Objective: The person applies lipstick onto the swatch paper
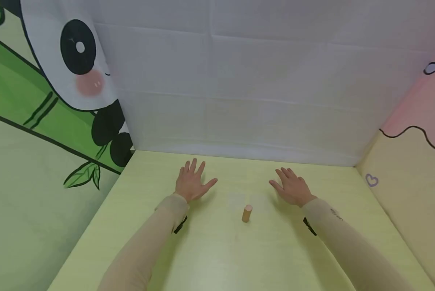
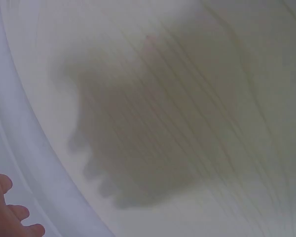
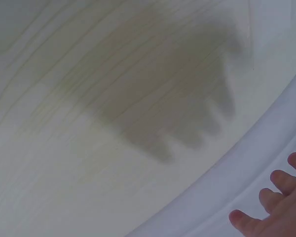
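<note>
A small wooden cylinder (image 1: 246,214) stands upright, leaning slightly in the view, on the pale wood-grain table between the two forearms. To its left my left hand (image 1: 192,182) hovers with fingers spread and nothing in it. On the other side my right hand (image 1: 292,188) is held out likewise, its fingers extended and holding nothing. Both hands are apart from the cylinder. In the left wrist view, fingertips of the left hand (image 2: 12,212) show at the lower left above a hand shadow. The right wrist view has the right hand's fingers (image 3: 286,182) at the lower right.
The table (image 1: 217,250) ends at a creased white sheet (image 1: 239,93) behind. A green wall with a panda drawing (image 1: 68,64) borders the left, a pink and cream wall (image 1: 414,169) the right. Two faint pale squares (image 1: 235,201) lie just behind the cylinder.
</note>
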`<state>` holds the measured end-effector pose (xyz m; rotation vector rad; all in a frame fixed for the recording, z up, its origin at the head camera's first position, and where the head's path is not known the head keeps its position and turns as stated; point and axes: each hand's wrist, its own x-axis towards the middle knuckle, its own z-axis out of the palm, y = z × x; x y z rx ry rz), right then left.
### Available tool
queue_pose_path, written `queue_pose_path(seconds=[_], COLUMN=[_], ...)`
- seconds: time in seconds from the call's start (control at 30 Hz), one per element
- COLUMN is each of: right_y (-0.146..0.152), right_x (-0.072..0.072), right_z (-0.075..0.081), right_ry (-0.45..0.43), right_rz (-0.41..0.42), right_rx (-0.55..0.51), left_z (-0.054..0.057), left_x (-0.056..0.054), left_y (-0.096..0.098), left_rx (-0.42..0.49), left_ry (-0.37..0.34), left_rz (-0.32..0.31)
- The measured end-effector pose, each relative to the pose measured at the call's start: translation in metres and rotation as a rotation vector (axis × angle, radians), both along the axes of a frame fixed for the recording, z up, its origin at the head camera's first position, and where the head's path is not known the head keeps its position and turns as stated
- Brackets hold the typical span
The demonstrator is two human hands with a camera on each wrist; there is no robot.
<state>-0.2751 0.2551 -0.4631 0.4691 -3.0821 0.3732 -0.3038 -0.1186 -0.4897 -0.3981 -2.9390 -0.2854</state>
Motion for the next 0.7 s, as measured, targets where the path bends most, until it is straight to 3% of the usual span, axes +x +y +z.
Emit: queue_pose_path(seconds=[0.27,0.7], right_y=[-0.018,-0.027], right_x=[0.010,0.029], right_z=[-0.001,-0.002], right_ry=[0.019,-0.039], right_rz=[0.032,0.014], right_rx=[-0.034,-0.086], left_z=[-0.002,-0.008], left_x=[0.004,0.014], left_y=[0.010,0.027], left_rx=[0.022,-0.004], left_ry=[0.005,-0.002], left_rz=[-0.025,-0.080])
